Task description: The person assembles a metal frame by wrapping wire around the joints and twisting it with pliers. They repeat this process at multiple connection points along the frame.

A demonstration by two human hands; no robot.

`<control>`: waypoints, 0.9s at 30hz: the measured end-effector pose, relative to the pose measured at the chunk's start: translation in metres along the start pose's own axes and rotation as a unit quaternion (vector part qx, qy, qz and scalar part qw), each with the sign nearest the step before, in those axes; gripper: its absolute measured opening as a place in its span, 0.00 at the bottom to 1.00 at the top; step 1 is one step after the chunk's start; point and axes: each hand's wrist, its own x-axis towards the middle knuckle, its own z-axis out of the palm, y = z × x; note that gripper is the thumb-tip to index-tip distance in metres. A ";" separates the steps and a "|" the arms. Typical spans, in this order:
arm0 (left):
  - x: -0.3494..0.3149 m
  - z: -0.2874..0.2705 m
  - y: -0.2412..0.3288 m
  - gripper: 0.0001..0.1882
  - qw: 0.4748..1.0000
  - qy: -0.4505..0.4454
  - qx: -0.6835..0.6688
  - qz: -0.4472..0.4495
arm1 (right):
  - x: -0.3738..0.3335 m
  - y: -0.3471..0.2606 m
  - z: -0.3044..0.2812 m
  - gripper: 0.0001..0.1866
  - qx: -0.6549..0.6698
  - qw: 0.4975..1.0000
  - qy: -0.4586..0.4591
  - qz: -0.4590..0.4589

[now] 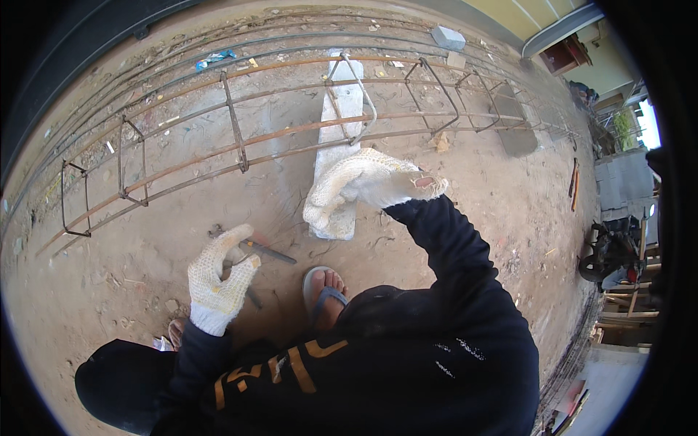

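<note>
Both my hands wear off-white knitted gloves. My left hand (222,280) is open, its thumb and forefinger curved apart. Below it shows a dark tool with two long handles (273,253), partly hidden, like pincers. My right hand (367,185) is spread over a pale board (336,156), its middle smeared by motion; a bare fingertip pokes through the worn glove. I make out nothing held in it. Just beyond stretches a long cage of rusty rebar (280,136) with square stirrups. A pale, bent loop (369,98) hangs on the cage above the board.
My sandalled foot (325,291) stands on bare dirt near the tool. Long loose bars (291,49) run behind the cage. A grey block (448,38) and a blue scrap (215,59) lie at the far side. Right of me stands a motorbike (611,251).
</note>
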 end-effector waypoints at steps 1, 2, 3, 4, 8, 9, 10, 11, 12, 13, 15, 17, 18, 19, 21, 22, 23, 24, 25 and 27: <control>0.002 -0.001 -0.001 0.15 0.999 0.006 0.008 0.046 | -0.001 -0.004 0.000 0.37 -0.003 1.000 0.016 0.004; 0.003 -0.003 -0.003 0.14 0.996 0.013 0.015 0.092 | 0.001 -0.004 0.001 0.35 0.032 0.999 0.024 -0.014; 0.005 -0.004 -0.004 0.13 0.990 0.019 0.023 0.138 | 0.000 -0.013 -0.002 0.32 0.038 0.999 0.014 0.020; 0.008 -0.004 -0.007 0.11 0.994 0.021 0.002 0.104 | 0.001 -0.013 0.001 0.29 0.002 1.000 0.000 -0.021; 0.009 -0.006 -0.009 0.07 0.996 0.072 -0.042 -0.011 | 0.014 -0.025 0.008 0.19 -0.298 0.950 -0.090 0.001; 0.009 -0.005 -0.009 0.08 0.995 0.087 -0.047 -0.009 | 0.016 -0.021 0.017 0.17 -0.348 0.936 -0.048 0.027; 0.011 -0.005 -0.009 0.08 0.994 0.098 -0.054 -0.004 | 0.021 -0.019 0.023 0.18 -0.379 0.923 -0.021 -0.064; 0.011 -0.007 -0.009 0.09 0.993 0.100 -0.068 -0.002 | 0.024 -0.020 0.030 0.19 -0.227 0.961 0.086 -0.130; 0.012 -0.009 -0.009 0.09 0.989 0.124 -0.079 -0.027 | 0.026 -0.020 0.039 0.20 -0.060 0.965 0.153 -0.206; 0.013 -0.011 -0.008 0.09 0.986 0.137 -0.080 -0.044 | 0.030 -0.029 0.040 0.21 -0.027 0.921 0.274 -0.276; 0.014 -0.016 -0.007 0.09 0.982 0.161 -0.087 -0.041 | 0.035 -0.044 0.051 0.21 -0.061 0.892 0.362 -0.266; 0.013 -0.019 -0.005 0.09 0.979 0.183 -0.095 0.001 | 0.039 -0.053 0.064 0.20 -0.172 0.904 0.384 -0.078; 0.012 -0.020 -0.004 0.09 0.980 0.172 -0.099 -0.015 | 0.042 -0.049 0.071 0.19 -0.183 0.920 0.338 0.078; 0.010 -0.020 -0.003 0.08 0.981 0.160 -0.105 -0.034 | 0.045 -0.039 0.080 0.19 -0.114 0.932 0.307 0.152; 0.008 -0.018 -0.002 0.09 0.986 0.118 -0.098 -0.060 | 0.054 -0.012 0.090 0.17 0.064 0.960 0.259 0.080; 0.007 -0.017 -0.001 0.09 0.987 0.106 -0.104 -0.054 | 0.055 0.000 0.089 0.17 0.110 0.958 0.253 0.076; 0.006 -0.016 0.001 0.09 0.989 0.093 -0.108 -0.049 | 0.055 0.007 0.085 0.16 0.099 0.969 0.222 0.034; 0.006 -0.015 0.003 0.09 0.990 0.078 -0.100 -0.054 | 0.056 0.012 0.078 0.16 0.088 0.975 0.201 0.021; 0.005 -0.015 0.005 0.09 0.990 0.051 -0.115 -0.057 | 0.057 0.016 0.074 0.15 0.083 0.979 0.188 -0.007; 0.005 -0.017 0.010 0.10 0.989 -0.004 -0.124 -0.080 | 0.058 0.020 0.072 0.14 0.056 0.982 0.180 0.021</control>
